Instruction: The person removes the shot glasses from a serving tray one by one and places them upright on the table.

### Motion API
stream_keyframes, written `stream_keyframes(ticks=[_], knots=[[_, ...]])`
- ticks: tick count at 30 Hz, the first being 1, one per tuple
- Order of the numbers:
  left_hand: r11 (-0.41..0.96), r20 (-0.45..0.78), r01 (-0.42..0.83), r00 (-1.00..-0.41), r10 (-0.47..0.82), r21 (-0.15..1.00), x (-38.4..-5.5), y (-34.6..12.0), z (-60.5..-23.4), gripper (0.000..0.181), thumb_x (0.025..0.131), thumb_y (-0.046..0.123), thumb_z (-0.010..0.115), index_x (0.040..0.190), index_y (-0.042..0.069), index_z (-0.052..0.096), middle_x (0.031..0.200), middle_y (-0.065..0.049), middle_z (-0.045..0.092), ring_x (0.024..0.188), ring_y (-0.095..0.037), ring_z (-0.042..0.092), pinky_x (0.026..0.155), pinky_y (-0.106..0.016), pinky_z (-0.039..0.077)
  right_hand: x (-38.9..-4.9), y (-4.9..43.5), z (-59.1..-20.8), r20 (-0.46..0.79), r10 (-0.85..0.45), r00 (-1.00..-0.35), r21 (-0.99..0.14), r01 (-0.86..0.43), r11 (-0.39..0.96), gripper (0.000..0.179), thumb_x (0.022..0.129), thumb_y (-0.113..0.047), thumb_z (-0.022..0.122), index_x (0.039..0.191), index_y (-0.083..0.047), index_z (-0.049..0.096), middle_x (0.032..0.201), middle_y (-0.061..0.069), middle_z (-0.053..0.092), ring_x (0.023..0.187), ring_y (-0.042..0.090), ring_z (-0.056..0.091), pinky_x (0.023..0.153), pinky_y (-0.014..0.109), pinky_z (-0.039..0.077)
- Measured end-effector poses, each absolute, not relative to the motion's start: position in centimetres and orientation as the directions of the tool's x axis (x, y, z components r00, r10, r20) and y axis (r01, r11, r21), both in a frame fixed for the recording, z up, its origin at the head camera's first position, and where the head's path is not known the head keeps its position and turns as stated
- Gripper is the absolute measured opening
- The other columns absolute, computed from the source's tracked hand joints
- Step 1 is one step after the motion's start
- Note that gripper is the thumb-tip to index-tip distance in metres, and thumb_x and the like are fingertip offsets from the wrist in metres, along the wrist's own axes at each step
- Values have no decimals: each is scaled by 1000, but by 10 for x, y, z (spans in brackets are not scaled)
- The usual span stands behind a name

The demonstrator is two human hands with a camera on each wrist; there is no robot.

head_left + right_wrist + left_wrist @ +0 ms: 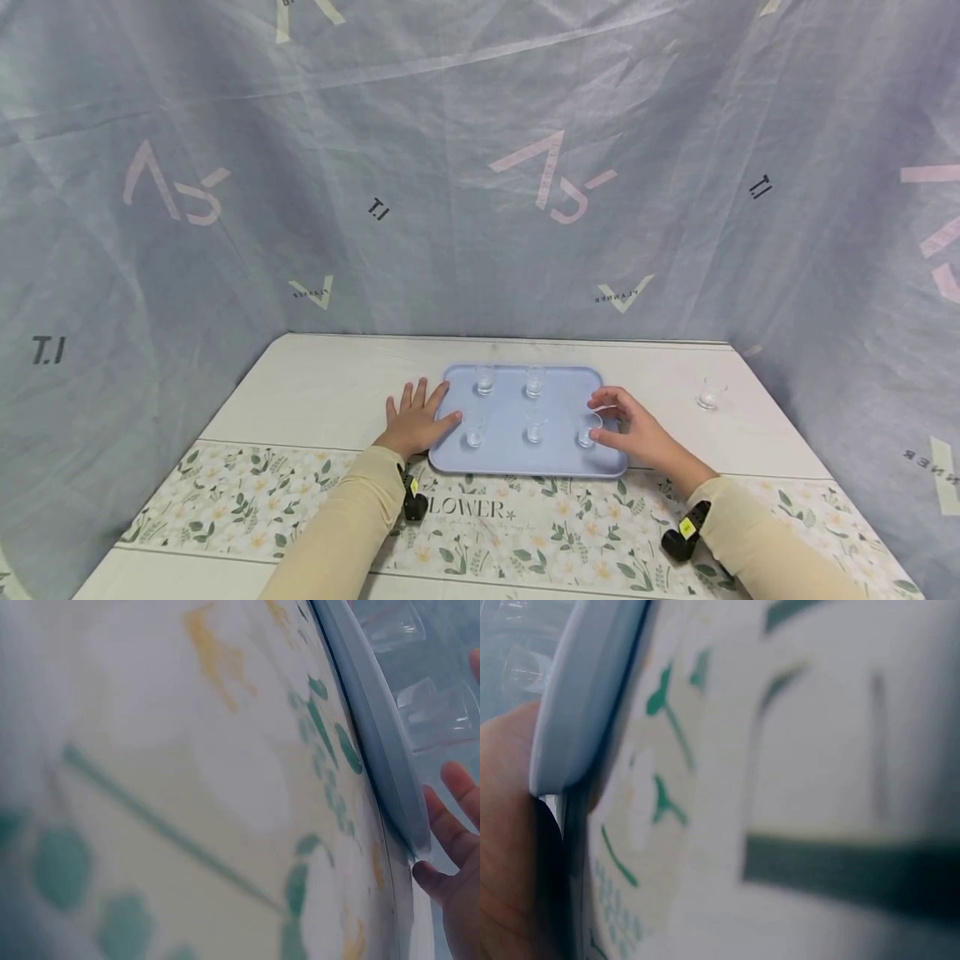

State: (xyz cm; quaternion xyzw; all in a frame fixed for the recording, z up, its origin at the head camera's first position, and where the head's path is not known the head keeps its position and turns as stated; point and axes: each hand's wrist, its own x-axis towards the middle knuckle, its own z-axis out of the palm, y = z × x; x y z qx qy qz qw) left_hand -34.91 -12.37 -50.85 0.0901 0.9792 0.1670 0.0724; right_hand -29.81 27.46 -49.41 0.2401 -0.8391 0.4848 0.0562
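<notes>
Several small clear glasses, one of them a front-middle glass (534, 431), stand in two rows on a pale blue tray (510, 462). My left hand (416, 423) lies flat with spread fingers at the tray's left edge, its thumb over the rim near the front-left glass (474, 435). At the right end of the tray, my right hand (637, 429) has its fingers and thumb parted around the front-right glass (586, 433). The thumb tip overlaps that glass in the head view. In the right wrist view the fingers (450, 825) are spread, apart from the nearby glass (442, 716).
Another clear glass (707, 394) stands on the white table covering (675, 375), right of the tray. A flower-printed band (495, 533) runs across the table in front. Grey printed cloth (450, 208) hangs behind and at both sides.
</notes>
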Motion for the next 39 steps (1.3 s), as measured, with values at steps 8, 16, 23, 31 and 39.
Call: stream_keyframes(ticks=[8,16,23,31,39], knots=[[914,-97,154,-974,204,376,-354,-127,-518,81,98,71,36,164,31,15,170,-13,-2,154,-39,-10,116,-67,-10,-298,272,-497,316,-330,-890,-782,-441,441,54,85,-5,81,130,4,52,117,19,64,107,36,61,94,49,49],[922,-102,156,-974,203,354,-355,-127,-518,82,97,73,34,164,32,13,170,-13,-3,154,-38,-10,116,-66,-10,-299,273,-501,273,-334,-902,-797,-407,446,46,86,-11,82,124,1,57,113,11,65,109,29,59,96,42,48],[917,-95,161,-973,209,364,-356,-128,-520,81,98,71,36,164,31,14,170,-14,-2,154,-39,-9,116,-67,-9,-298,271,-503,271,-307,-912,-778,-396,488,30,88,-15,80,111,-6,63,107,5,66,110,22,61,99,49,47],[915,-94,160,-974,208,370,-356,-128,-520,80,98,71,36,164,31,14,170,-14,-2,154,-39,-10,116,-66,-10,-300,271,-504,252,-310,-917,-791,-380,479,29,88,-12,80,110,-7,62,108,5,67,105,20,62,91,35,50],[913,-83,167,-974,212,373,-353,-126,-518,79,99,68,36,164,29,15,169,-15,-1,154,-39,-9,116,-66,-10,-299,271,-501,245,-311,-918,-786,-376,491,28,88,-11,80,110,-8,62,108,5,67,103,20,63,90,35,51]])
